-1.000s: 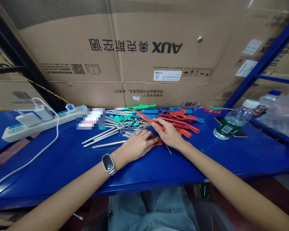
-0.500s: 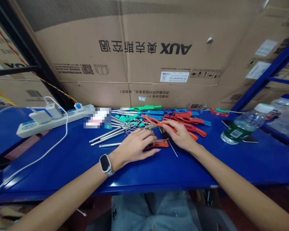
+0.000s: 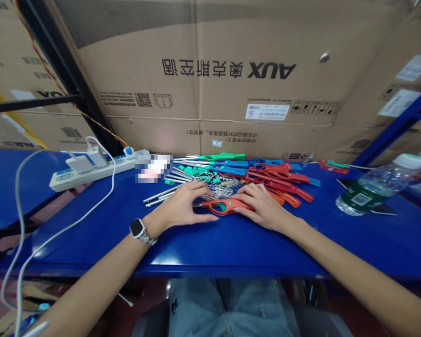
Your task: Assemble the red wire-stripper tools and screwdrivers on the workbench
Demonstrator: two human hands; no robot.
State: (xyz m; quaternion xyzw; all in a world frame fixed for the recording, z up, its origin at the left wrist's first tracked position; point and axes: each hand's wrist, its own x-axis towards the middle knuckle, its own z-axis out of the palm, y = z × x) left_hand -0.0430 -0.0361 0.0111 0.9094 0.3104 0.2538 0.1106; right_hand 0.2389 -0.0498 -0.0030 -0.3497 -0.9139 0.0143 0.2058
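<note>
My right hand grips the handle end of an orange stick lighter, which lies low over the blue table top. A green trigger shows inside the lighter's loop, and its thin metal tube points left. Round the tube end, my left hand arches with thumb and fingers apart; whether it touches the tube is hidden. Just beyond my hands lie loose metal tubes, small green parts with white wires and clear plastic pieces. Red lighter housings are piled past my right hand.
Green and blue lighters lie against the large cardboard box. A white power strip with plugs and cables is at the left. At the right, a plastic bottle stands tilted in view by a dark flat device.
The right hand has lowered, and the raised orange piece is no longer held up. The left hand has drawn left, opening from over the orange housing. The view has shifted slightly left.
</note>
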